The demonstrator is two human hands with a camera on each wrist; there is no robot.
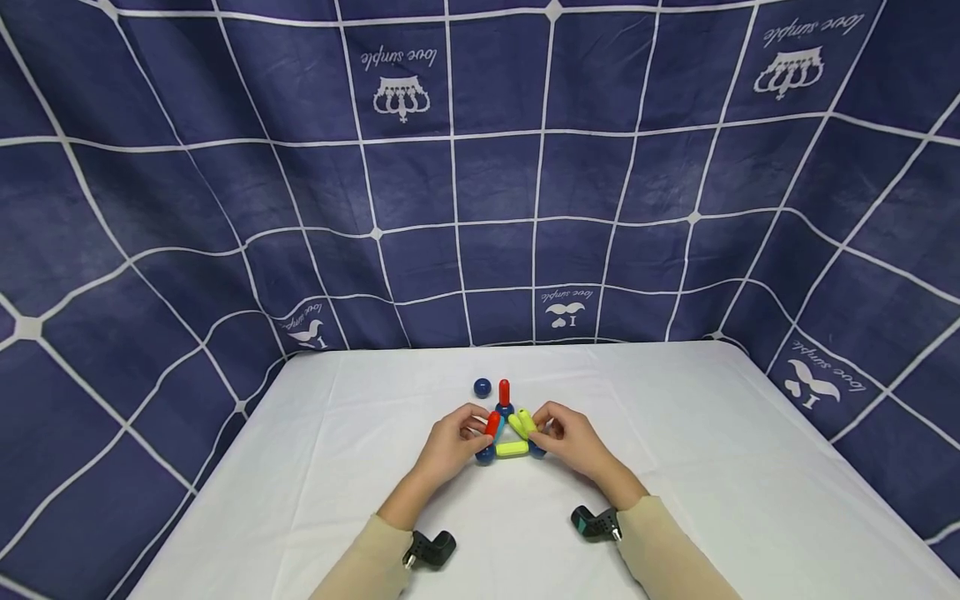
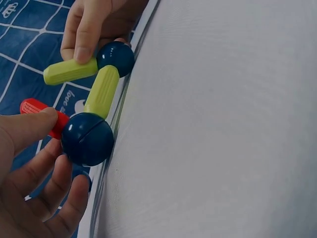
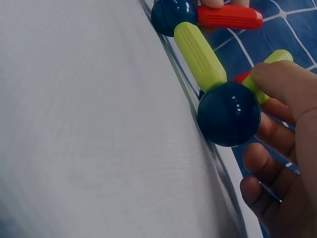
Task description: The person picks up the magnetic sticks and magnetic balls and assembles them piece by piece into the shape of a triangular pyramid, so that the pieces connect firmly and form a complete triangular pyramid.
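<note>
Red rod (image 1: 492, 422) pinched by left hand (image 1: 448, 442), yellow rod (image 1: 528, 420) by right hand (image 1: 573, 440).
Ball (image 1: 482, 387) beyond was apparently hidden from wrist views.

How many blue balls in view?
4 visible: loose blue ball at the back, far blue ball under the upright red rod, near-left blue ball at the left hand, near-right blue ball at the right hand. Hands could hide more.
</note>
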